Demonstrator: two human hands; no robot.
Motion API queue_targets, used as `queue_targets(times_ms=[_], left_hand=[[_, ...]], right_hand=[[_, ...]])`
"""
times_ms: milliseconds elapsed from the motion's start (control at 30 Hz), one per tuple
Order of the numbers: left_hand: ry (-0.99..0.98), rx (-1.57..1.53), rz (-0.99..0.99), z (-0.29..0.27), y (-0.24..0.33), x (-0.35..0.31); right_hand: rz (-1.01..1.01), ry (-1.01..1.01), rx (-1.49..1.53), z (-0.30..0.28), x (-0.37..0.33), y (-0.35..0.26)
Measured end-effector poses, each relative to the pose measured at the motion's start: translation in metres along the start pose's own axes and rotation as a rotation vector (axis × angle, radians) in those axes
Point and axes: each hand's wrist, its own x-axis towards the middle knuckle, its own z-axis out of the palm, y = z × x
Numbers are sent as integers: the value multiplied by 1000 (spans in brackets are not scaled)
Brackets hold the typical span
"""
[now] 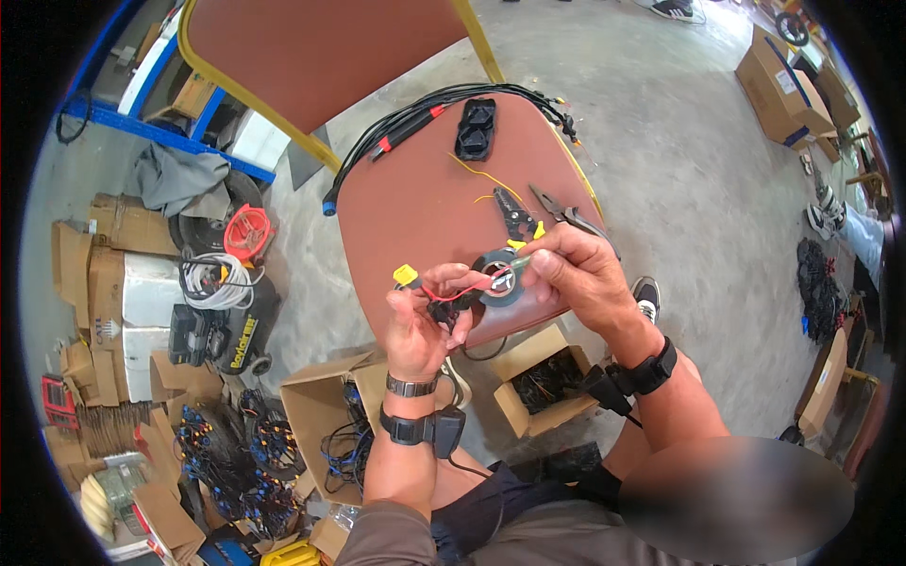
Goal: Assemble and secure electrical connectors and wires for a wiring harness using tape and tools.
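My left hand (pixel 423 316) is closed round a dark cable with a yellow connector (pixel 407 275) sticking up beside the thumb. From it a thin red wire (pixel 483 284) runs across to my right hand (pixel 587 274). There the thumb and forefinger pinch what looks like a strip of dark greenish tape (pixel 518 263) at the wire's end. Just behind the wire, a roll of black tape (pixel 503 294) rests on the brown chair seat (pixel 406 226). Wire strippers (pixel 514 215) and a pair of pliers (pixel 569 209) lie beyond my right fingers.
On the seat's far side are a black tray (pixel 475 129), a red-and-black tool (pixel 406 132) and a bundle of black cables (pixel 377 127). Open cardboard boxes (pixel 514 363) with cables stand below the seat. Tangled cables (pixel 236 453) and a coiled hose (pixel 219 281) lie leftward.
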Motion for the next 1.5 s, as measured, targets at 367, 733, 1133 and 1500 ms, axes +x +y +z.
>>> queue_targets(times_ms=[367,733,1133,1500], left_hand=[[132,-39,39,3,4,-3],[159,-31,50,3,0,-6],[137,323,80,19,-12,-3],[166,125,-125,23,-5,0]], right_hand=[[39,130,26,-4,5,3],[277,-120,26,16,-2,-2],[234,-212,119,16,-2,2],[284,29,320,0,4,1]])
